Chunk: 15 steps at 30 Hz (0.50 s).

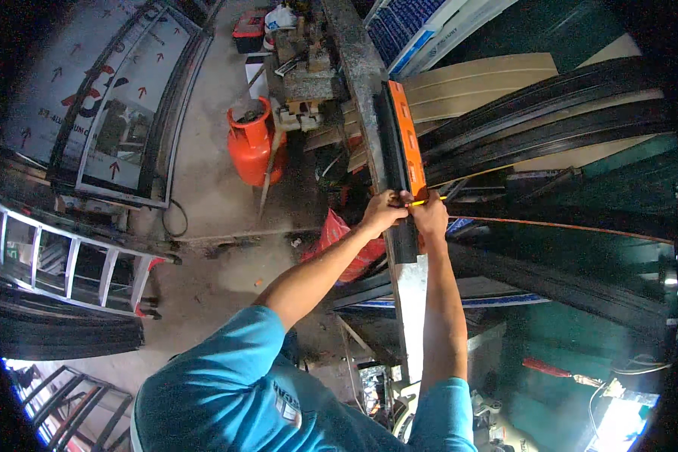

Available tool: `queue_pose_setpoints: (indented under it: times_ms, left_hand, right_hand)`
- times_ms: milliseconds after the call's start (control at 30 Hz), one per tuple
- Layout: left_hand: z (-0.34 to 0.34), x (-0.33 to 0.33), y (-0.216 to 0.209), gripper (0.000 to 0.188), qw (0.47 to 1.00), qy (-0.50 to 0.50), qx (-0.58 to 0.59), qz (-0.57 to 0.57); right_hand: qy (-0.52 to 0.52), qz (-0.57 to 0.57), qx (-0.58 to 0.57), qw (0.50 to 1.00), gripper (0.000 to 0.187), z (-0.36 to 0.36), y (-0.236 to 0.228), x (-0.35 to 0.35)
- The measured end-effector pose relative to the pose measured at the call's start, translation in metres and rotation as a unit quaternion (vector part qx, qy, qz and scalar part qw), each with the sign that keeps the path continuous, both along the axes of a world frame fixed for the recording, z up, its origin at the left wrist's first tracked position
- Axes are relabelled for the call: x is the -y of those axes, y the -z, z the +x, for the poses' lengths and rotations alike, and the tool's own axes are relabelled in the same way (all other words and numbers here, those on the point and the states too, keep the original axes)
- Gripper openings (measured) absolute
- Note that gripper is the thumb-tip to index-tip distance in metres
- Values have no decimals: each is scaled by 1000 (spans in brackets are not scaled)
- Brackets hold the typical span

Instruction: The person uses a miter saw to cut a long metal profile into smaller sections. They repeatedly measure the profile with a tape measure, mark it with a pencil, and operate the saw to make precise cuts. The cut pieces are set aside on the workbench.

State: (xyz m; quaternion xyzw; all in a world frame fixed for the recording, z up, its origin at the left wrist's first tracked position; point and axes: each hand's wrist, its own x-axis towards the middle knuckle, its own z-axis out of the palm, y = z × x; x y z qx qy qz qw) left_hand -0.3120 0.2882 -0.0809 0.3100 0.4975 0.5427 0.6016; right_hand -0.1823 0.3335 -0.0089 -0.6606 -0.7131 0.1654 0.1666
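Pinning black profile under orange bar

Left hand (384, 211) bent over black profile (394, 151), clench unclear; right hand (431, 217) pinches yellow pencil (418, 203) over orange bar (409, 139). Profile probably stiff, light, slick: hold mid-length, by edges. Dark strips (550, 104) crowd right hand's outer side; red bag (337, 232) beside left hand.
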Motion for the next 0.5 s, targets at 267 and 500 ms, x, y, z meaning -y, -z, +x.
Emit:
queue_pose_setpoints:
  times_ms: [267,500]
  left_hand:
    - [20,2,-8,29,995,-89,46,-15]
    - [1,-13,16,24,995,-92,41,18]
  right_hand:
    - [-40,-13,-159,986,50,44,36,-26]
    - [-78,-25,-147,986,34,44,18,-9]
